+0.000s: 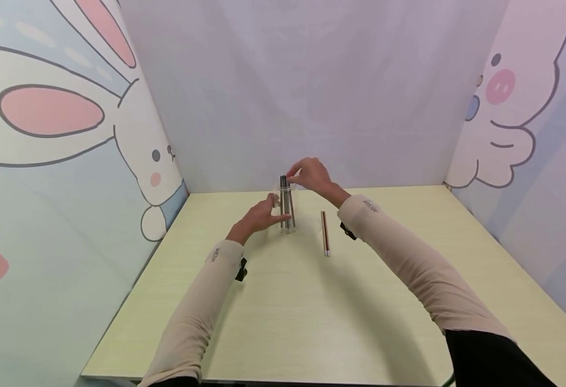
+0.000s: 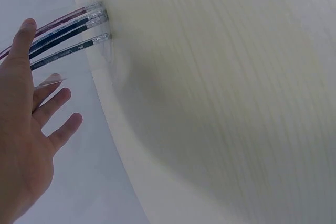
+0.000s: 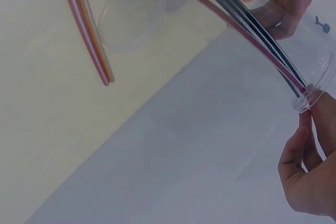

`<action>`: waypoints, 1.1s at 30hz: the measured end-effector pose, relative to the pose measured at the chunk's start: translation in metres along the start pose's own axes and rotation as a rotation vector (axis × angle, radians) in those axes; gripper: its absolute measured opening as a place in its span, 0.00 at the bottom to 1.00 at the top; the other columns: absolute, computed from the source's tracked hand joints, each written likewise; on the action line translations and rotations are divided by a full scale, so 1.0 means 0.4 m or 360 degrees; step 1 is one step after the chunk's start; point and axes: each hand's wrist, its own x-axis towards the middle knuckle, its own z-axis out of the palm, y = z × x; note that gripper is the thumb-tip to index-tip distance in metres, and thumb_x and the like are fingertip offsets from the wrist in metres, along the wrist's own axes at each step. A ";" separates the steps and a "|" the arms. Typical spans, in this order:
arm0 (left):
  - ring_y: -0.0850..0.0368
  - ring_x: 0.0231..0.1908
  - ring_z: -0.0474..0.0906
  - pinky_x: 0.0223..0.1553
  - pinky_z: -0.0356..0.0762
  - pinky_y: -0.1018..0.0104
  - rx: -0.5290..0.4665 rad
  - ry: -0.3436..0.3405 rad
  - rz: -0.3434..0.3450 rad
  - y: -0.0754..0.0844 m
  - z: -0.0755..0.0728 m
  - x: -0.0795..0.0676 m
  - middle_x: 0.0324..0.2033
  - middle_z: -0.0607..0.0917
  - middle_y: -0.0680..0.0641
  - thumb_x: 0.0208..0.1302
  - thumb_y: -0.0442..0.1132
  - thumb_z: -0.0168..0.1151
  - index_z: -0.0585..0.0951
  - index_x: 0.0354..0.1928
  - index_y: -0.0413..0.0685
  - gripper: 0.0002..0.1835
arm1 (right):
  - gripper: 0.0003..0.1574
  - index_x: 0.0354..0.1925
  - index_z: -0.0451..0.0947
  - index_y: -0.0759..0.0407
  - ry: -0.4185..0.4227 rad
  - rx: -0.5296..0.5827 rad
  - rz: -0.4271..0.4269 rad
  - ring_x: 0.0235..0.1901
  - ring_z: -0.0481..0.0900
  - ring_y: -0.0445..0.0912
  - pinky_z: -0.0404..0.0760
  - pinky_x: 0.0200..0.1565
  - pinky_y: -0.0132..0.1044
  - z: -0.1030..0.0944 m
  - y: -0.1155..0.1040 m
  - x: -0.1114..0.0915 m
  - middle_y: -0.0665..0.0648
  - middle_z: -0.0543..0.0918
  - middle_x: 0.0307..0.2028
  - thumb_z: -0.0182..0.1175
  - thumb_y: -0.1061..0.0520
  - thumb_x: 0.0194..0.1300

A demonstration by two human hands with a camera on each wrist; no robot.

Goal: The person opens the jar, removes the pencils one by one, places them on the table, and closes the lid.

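Note:
A clear plastic jar (image 2: 111,51) stands near the back of the table, with several pencils (image 1: 286,207) upright inside, mostly dark ones and a reddish one (image 3: 247,40). My left hand (image 1: 262,215) grips the jar from the left, its thumb across the near side and the other fingers behind. At the jar's mouth is my right hand (image 1: 310,174), its thumb and fingertips pinching the upper end of the reddish pencil. In the left wrist view, the pencils' lower ends (image 2: 97,22) rest near the jar's base.
Two pencils (image 1: 325,234), reddish and orange-brown, lie side by side on the table (image 1: 273,322), right of the jar. A round clear lid (image 3: 131,17) lies between them and the jar. A pale curtain (image 1: 312,97) hangs behind, and cartoon-printed walls (image 1: 45,215) flank the table.

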 end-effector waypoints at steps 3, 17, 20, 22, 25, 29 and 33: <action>0.36 0.62 0.75 0.60 0.75 0.44 -0.0005 0.0000 0.0003 0.000 -0.002 -0.002 0.66 0.75 0.34 0.68 0.66 0.65 0.60 0.71 0.43 0.45 | 0.11 0.44 0.92 0.56 -0.0013 0.0022 -0.0042 0.34 0.86 0.49 0.83 0.38 0.45 0.001 -0.007 -0.001 0.56 0.91 0.42 0.73 0.53 0.67; 0.43 0.58 0.78 0.58 0.77 0.47 0.0053 0.0034 -0.0016 -0.002 0.004 0.003 0.63 0.77 0.38 0.66 0.68 0.65 0.61 0.71 0.44 0.46 | 0.10 0.47 0.89 0.57 -0.0059 0.0115 -0.0065 0.43 0.89 0.49 0.86 0.44 0.46 0.019 0.006 0.004 0.58 0.91 0.43 0.70 0.56 0.70; 0.42 0.59 0.78 0.58 0.77 0.47 0.0043 0.0034 -0.0013 -0.001 0.006 0.000 0.63 0.77 0.37 0.67 0.67 0.66 0.61 0.71 0.44 0.45 | 0.10 0.48 0.90 0.57 -0.0058 0.0106 -0.0084 0.42 0.89 0.49 0.86 0.43 0.46 0.022 0.009 0.005 0.57 0.91 0.43 0.70 0.56 0.70; 0.41 0.58 0.78 0.58 0.77 0.46 0.0034 0.0036 -0.0004 -0.001 0.008 -0.001 0.63 0.77 0.36 0.67 0.66 0.66 0.61 0.70 0.44 0.44 | 0.11 0.49 0.90 0.57 -0.0054 0.0092 -0.0095 0.42 0.89 0.49 0.86 0.44 0.46 0.022 0.011 0.004 0.57 0.91 0.43 0.70 0.56 0.70; 0.40 0.57 0.78 0.57 0.76 0.46 0.0030 0.0041 0.0005 -0.002 0.010 -0.001 0.63 0.77 0.35 0.67 0.65 0.66 0.61 0.71 0.43 0.45 | 0.12 0.50 0.89 0.58 -0.0037 0.0095 -0.0106 0.44 0.89 0.50 0.85 0.46 0.47 0.017 0.008 0.002 0.57 0.91 0.44 0.69 0.56 0.71; 0.39 0.59 0.78 0.59 0.76 0.44 0.0014 0.0045 -0.0001 -0.003 0.010 0.001 0.64 0.77 0.35 0.67 0.66 0.67 0.59 0.74 0.42 0.48 | 0.12 0.50 0.90 0.58 0.0008 0.0115 -0.0120 0.45 0.89 0.50 0.85 0.48 0.48 0.004 0.001 0.002 0.58 0.91 0.45 0.69 0.56 0.71; 0.38 0.62 0.76 0.61 0.75 0.43 -0.0010 0.0051 -0.0021 -0.005 0.009 0.006 0.65 0.77 0.35 0.65 0.67 0.67 0.54 0.79 0.44 0.54 | 0.12 0.50 0.89 0.58 0.0038 0.0134 -0.0134 0.46 0.88 0.51 0.85 0.49 0.48 -0.008 -0.003 0.005 0.58 0.91 0.47 0.69 0.57 0.71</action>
